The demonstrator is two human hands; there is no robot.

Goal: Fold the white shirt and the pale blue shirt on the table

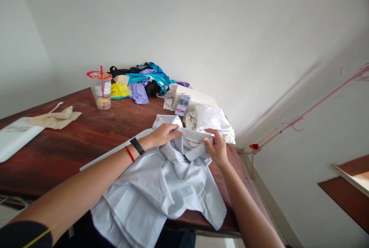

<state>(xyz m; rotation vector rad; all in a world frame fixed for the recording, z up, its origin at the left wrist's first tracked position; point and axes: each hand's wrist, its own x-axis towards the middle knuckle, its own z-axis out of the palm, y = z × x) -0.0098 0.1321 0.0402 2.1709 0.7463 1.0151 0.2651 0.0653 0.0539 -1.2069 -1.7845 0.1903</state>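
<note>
A pale blue collared shirt point(161, 186) lies spread over the near end of a dark wooden table point(72, 144), partly hanging off the front edge. My left hand point(164, 133) grips the shirt's collar on its left side, fingers curled over the cloth. My right hand point(216, 146) pinches the collar's right side. A black band and a red string circle my left wrist. Just beyond the collar sits a stack of folded white garments point(213, 123).
A heap of mixed coloured clothes point(144, 81) lies at the table's far end. A plastic cup with a red straw point(101, 91) stands beside it. A beige cloth point(56, 118) and a white flat object point(14, 136) lie at left. A pink clothesline point(305, 113) runs along the right wall.
</note>
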